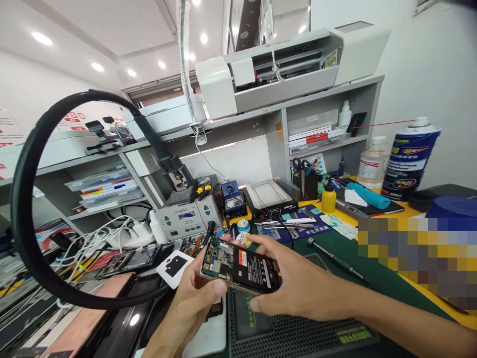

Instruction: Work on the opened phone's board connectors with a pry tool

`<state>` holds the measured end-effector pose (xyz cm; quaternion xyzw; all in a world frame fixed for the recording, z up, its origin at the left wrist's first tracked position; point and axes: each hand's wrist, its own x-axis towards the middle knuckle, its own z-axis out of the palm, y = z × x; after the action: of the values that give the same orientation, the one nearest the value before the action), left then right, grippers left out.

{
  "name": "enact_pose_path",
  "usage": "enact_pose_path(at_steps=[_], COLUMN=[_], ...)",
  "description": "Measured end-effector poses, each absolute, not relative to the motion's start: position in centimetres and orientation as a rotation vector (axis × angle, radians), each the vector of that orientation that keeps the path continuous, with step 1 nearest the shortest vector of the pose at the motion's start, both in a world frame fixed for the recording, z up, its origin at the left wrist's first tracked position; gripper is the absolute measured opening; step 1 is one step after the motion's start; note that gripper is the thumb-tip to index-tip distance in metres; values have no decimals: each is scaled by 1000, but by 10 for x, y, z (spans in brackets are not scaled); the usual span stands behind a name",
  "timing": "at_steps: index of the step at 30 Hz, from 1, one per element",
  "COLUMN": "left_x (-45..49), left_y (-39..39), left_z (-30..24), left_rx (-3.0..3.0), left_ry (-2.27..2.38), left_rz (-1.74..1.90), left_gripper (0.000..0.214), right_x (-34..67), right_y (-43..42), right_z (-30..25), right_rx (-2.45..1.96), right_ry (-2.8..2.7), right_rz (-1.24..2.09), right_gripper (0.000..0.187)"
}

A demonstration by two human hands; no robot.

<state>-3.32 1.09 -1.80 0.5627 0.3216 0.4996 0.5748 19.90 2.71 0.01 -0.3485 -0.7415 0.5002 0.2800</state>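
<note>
While the green counter (343,246) carries a dark grid mat (298,338), the right hand (298,286) and left hand (194,301) both clasp an opened phone (240,271) just above that mat, with its battery and circuit board facing up. A screwdriver (333,258) lies nearby.

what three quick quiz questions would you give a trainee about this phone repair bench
1. True or false: the left hand and the right hand both hold the opened black smartphone, battery exposed.
2. What lies on the green rubber mat beside the right hand? A) slim black screwdriver B) steel hammer C) red pliers
3. Fill in: the small plastic squeeze bottle by the black tool holder is ___.
Key: 1 true; 2 A; 3 yellow.
</note>
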Motion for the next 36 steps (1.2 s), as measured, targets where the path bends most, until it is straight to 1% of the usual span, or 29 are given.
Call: enact_pose_path(at_steps=[2, 5, 7, 9, 13, 15, 18, 21, 23, 27, 28, 32, 36], left_x=[-44, -56, -60, -61, -64, -66, -68, -67, -66, -64, -64, -64, -64], left_y=[12, 12, 11, 10, 9, 8, 6, 3, 2, 3, 3, 3, 2], left_z=[-11, -4, -2, -3, -11, -16, -23, -26, -25, -23, -23, -23, -25], left_rx=[1416, 1581, 1684, 1777, 1946, 2089, 2390, 2634, 2776, 2920, 2932, 2963, 2989], left_ry=[788, 886, 968, 1060, 1214, 1279, 1363, 1315, 1235, 1095, 1070, 1015, 970], left_rz=[1122, 1014, 940, 879, 802, 769, 743, 760, 781, 842, 838, 855, 910], left_gripper=[81, 73, 67, 68, 79, 79, 76, 69, 66, 68, 68, 65, 66], right_x=[203, 208, 211, 213, 218, 219, 217, 214, 212, 213, 213, 211, 206], right_y=[29, 31, 33, 35, 37, 35, 32, 28, 26, 20, 18, 11, 9], right_z=[4, 8, 9, 7, 0, -1, -2, -4, -6, -8, -7, -7, -18], right_rx=[-927, -930, -917, -905, -913, -928, -970, -992, -979, -935, -901, -716, -629], right_ry=[-2060, -2174, -2247, -2312, -2409, -2443, -2506, -2587, -2616, -2597, -2566, -2392, -2379], right_rz=[1299, 1144, 997, 846, 640, 584, 517, 404, 346, 250, 203, -16, -116], right_gripper=[89, 81, 70, 61, 63, 62, 54, 52, 58, 70, 69, 43, 36])
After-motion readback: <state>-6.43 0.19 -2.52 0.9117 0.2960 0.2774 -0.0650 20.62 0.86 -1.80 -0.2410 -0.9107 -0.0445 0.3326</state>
